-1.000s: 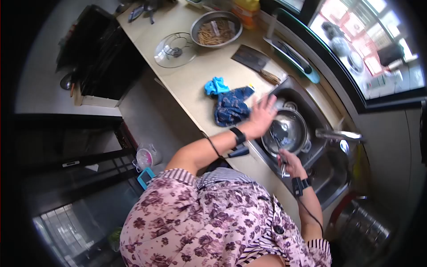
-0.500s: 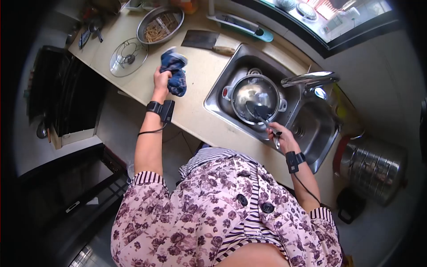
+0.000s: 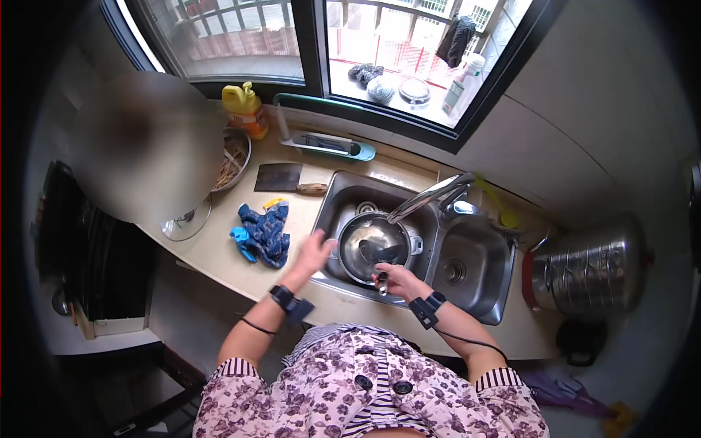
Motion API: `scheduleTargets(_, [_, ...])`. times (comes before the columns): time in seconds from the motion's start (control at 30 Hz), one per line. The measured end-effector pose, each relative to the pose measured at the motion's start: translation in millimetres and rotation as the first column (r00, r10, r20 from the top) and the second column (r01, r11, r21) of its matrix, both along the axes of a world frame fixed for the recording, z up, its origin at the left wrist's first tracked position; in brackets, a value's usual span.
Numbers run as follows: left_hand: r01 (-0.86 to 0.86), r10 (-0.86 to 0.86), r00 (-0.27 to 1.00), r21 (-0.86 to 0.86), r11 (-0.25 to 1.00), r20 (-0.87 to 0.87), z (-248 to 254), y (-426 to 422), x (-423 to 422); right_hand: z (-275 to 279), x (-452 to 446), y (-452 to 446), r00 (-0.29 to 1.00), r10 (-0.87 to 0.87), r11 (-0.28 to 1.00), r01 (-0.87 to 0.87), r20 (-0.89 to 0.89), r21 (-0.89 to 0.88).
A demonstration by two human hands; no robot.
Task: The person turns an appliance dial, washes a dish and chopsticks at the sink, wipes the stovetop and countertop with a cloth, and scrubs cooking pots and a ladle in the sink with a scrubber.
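My right hand (image 3: 399, 282) is closed round the handle of a dark-headed spatula (image 3: 392, 254), whose head is over the metal pot (image 3: 358, 266). That two-handled pot sits in the left basin of the steel sink (image 3: 330, 212). At the pot's left edge is my left hand (image 3: 312, 255), slightly blurred, with its fingers apart and nothing in them; whether it touches the pot handle I cannot tell. On the counter left of it lies a crumpled blue patterned cloth (image 3: 264, 235). The faucet (image 3: 431, 197) reaches over the pot's rim.
A cleaver (image 3: 279, 177) lies behind the cloth. Farther left are a glass lid (image 3: 191, 221) and a metal bowl (image 3: 235, 162) of brown sticks, partly behind a blurred patch. A yellow jug (image 3: 245, 109) and a teal-white rack (image 3: 328, 146) stand by the window. A large steel container (image 3: 584, 270) is right.
My left hand has let go of the blue cloth onto the counter and moved right to the pot. My right hand keeps the spatula. The view has tilted up toward the window.
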State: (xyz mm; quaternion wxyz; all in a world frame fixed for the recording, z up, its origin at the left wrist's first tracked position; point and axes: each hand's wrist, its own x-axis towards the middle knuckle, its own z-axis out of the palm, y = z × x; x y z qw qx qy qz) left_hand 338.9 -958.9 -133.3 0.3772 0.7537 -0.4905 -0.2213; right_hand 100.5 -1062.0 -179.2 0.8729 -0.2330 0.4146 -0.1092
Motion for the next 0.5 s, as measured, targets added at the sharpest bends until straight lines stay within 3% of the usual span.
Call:
scheduleTargets(0.03, [0.036,-0.047,0.995,0.128,0.991,0.089,-22,-9,-23,-8,6,0,0.997,0.067,0.997,-0.068,-0.032,-0.038])
scheduleTargets(0.07, [0.185,-0.141,0.979,0.356,0.916,-0.146,-19,-15,-41,-5,9,1,0.986,0.152,0.983,-0.158,-0.062,-0.093])
scheduleTargets(0.1, [0.147,0.101,0.796,0.352,0.924,-0.596,-14,-9,-70,2,10,3,0.966,0.237,0.958,-0.249,-0.101,-0.14])
scheduleTargets(0.13, [0.243,0.148,0.521,0.312,0.918,-0.841,-21,-14,-73,12,8,7,0.941,0.325,0.916,-0.338,-0.096,-0.215])
scheduleTargets(0.17, [0.32,0.193,0.175,0.242,0.916,-0.965,-27,-21,-73,19,7,9,0.915,0.394,0.874,-0.401,-0.083,-0.275])
scheduleTargets(0.2, [0.354,0.257,0.202,0.315,0.88,-0.945,-30,-24,-72,15,10,8,0.893,0.343,0.803,-0.44,-0.292,-0.402])
scheduleTargets(0.23, [0.361,0.283,0.113,0.305,0.881,-0.952,-55,-25,-67,11,11,4,0.837,0.253,0.703,-0.504,-0.486,-0.502])
scheduleTargets(0.3, [0.362,0.323,-0.064,0.28,0.889,-0.944,-113,-30,-57,26,-2,-12,0.636,0.099,0.129,-0.771,-0.765,-0.624])
scheduleTargets(0.37, [0.285,0.461,-0.158,0.407,0.868,-0.873,-92,-23,-60,101,-21,-14,0.625,0.213,0.102,-0.779,-0.751,-0.619])
scheduleTargets(0.43, [0.272,0.446,-0.19,0.39,0.88,-0.874,-100,-21,-51,189,-37,-13,0.7,0.318,0.275,-0.713,-0.639,-0.645])
scheduleTargets(0.5, [0.283,0.45,-0.148,0.398,0.873,-0.881,-96,-22,-49,268,-46,-24,0.733,0.406,0.317,-0.673,-0.545,-0.668])
